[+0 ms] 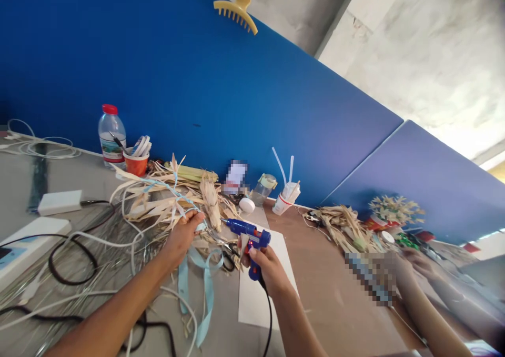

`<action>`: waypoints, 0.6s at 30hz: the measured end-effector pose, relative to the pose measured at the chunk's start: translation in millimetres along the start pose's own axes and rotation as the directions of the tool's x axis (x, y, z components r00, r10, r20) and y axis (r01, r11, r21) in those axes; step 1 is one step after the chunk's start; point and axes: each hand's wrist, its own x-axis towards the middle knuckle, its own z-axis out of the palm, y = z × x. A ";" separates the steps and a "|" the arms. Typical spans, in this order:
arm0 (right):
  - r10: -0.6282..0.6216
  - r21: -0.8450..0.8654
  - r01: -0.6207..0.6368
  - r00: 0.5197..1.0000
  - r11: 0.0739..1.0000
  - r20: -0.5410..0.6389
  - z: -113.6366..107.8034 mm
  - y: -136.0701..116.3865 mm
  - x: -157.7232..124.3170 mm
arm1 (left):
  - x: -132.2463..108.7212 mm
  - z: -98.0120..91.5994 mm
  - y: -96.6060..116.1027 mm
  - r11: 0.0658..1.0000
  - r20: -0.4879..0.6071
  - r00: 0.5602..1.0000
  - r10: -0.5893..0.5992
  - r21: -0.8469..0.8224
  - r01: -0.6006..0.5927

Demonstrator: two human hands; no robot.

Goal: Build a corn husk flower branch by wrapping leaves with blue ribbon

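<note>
My left hand [185, 237] is closed in a pinch on a thin stem wrapped in pale blue ribbon [173, 189], which slants up and left with dry husk strips about it. A loose tail of blue ribbon [205, 299] hangs below those fingers. In my right hand [268, 266] is a blue hot glue gun [246, 229], its nozzle pointing left toward the pinching fingers and a small red light showing. The nozzle tip appears close to a bundle of dry corn husks [211, 201]. Scissors [229, 258] lie partly hidden behind the gun.
A white sheet [256, 304] lies under my right hand. Cables and a power strip [31, 246] occupy the left side. A bottle [112, 138], an orange cup [136, 162], a jar [263, 189] and a paper cup [284, 199] line the blue partition [177, 83]. Another person's arms [426, 294] are at right.
</note>
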 end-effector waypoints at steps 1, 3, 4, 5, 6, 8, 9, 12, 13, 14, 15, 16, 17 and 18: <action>-0.015 -0.012 0.015 1.000 1.000 0.003 4.7 3.6 3.5 | -0.2 -0.2 0.3 1.000 -0.001 1.000 0.004 0.011 -0.004; -0.022 -0.025 0.023 0.999 0.999 0.023 11.1 11.7 9.8 | -1.1 -0.1 1.5 1.000 -0.010 1.000 0.011 0.022 -0.010; -0.024 -0.029 0.025 0.999 0.999 0.036 12.9 16.2 12.4 | -1.6 0.2 2.4 1.000 -0.015 1.000 0.010 0.025 -0.010; -0.027 -0.032 0.029 0.999 0.999 0.046 14.0 20.9 14.6 | -2.2 0.5 3.4 1.000 -0.018 1.000 0.009 0.026 -0.009; -0.031 -0.030 0.033 0.998 0.999 0.055 14.6 25.4 16.2 | -2.7 0.9 4.3 1.000 -0.020 1.000 0.009 0.025 -0.009; -0.038 -0.020 0.039 0.997 0.999 0.064 14.8 33.0 18.0 | -3.3 1.6 5.8 1.000 -0.022 1.000 0.007 0.030 -0.007; -0.040 -0.014 0.041 0.997 0.999 0.066 14.7 35.5 18.2 | -3.5 1.8 6.2 0.999 -0.021 1.000 0.005 0.037 -0.004; -0.037 -0.007 0.037 0.998 0.999 0.056 14.4 38.1 17.6 | -3.3 1.5 5.9 0.998 -0.022 1.000 0.002 0.064 -0.001; -0.034 -0.009 0.035 0.998 0.999 0.048 14.3 38.0 17.2 | -3.1 1.2 5.3 0.997 -0.020 1.000 0.004 0.075 -0.003; -0.033 -0.015 0.033 0.999 0.999 0.041 14.3 37.9 16.8 | -2.9 0.9 4.5 0.997 -0.016 1.000 0.009 0.082 -0.008; -0.034 -0.023 0.035 0.999 0.999 0.036 14.4 37.9 16.4 | -2.7 0.5 3.7 0.996 -0.015 1.000 0.016 0.090 -0.014; -0.039 -0.030 0.040 0.999 0.999 0.035 14.5 38.3 16.1 | -2.4 0.3 2.9 0.995 -0.015 1.000 0.023 0.098 -0.021; -0.045 -0.034 0.046 0.998 0.998 0.039 14.7 39.0 15.8 | -2.2 0.1 2.2 0.994 -0.016 0.999 0.029 0.104 -0.027; -0.053 -0.033 0.055 0.997 0.998 0.047 14.9 40.1 15.5 | -2.0 0.0 1.6 0.994 -0.016 0.999 0.032 0.109 -0.030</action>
